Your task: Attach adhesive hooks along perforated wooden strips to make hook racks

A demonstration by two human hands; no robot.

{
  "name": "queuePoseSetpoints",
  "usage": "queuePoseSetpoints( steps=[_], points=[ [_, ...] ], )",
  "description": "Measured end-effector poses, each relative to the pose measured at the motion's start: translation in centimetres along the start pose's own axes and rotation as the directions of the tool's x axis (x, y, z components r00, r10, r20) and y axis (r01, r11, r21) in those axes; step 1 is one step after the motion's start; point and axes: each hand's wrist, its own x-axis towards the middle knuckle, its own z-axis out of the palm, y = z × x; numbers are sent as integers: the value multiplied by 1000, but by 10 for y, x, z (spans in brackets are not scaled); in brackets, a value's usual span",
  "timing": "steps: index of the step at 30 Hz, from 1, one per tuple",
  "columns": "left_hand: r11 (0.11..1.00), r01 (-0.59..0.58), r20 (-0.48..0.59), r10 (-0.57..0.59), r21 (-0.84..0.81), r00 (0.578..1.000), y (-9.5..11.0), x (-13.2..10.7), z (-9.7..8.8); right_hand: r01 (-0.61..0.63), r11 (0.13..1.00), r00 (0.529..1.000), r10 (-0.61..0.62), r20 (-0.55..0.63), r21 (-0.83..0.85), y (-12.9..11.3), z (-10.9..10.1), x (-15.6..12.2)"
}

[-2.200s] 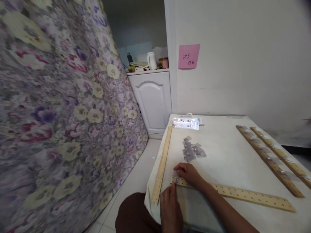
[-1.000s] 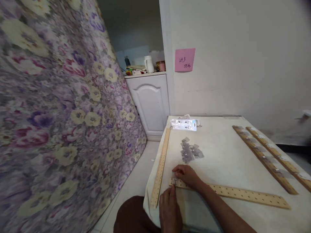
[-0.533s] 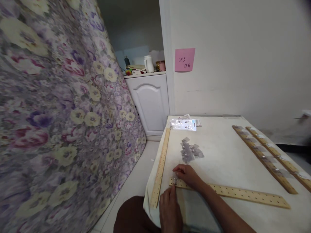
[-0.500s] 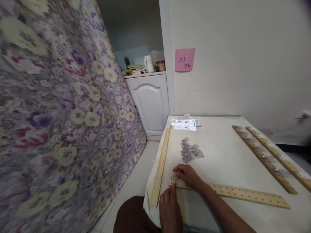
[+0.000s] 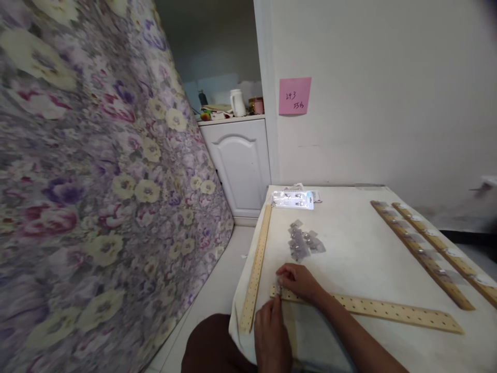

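A long perforated wooden strip lies across the near part of the white table. My right hand rests on the strip's left end, fingers pinched around a small clear packet with a metal piece. My left hand is just below that end, fingers curled and fingertips touching the strip. A small heap of clear packets lies a short way beyond my right hand.
Another wooden strip runs along the table's left edge. Two strips carrying packets lie at the right. A shiny blister pack sits at the far edge. A flowered mattress stands left; a white cabinet and pink note are behind.
Both hands stay at the strip's left end; my right hand's fingers have shifted slightly. The view has settled a little to the right since the oldest frame.
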Motion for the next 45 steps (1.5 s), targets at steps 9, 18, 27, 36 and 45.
queuePoseSetpoints(
  steps=[9, 18, 27, 36, 45],
  points=[
    [1000, 1, 29, -1, 17, 1000, 2, 2, -7, -43, 998, 999, 42, 25, 49, 3, 2, 1],
    [999, 0, 62, -2, 39, 998, 3, 6, -13, -91, 987, 995, 84, 59, 129, 6, 4, 5],
    [999, 19, 44, -18, -29, 999, 4, 4, -12, -38, 982, 999, 40, -5, 187, 2, -6, 0],
    [992, -6, -76, -4, -126, 997, 3, 2, -10, -46, 989, 987, 23, -162, -140, 13, -71, -72],
    [994, -56, -48, 52, -94, 998, 5, 6, -22, -106, 935, 984, 50, -169, -339, 29, -101, -129]
  ],
)
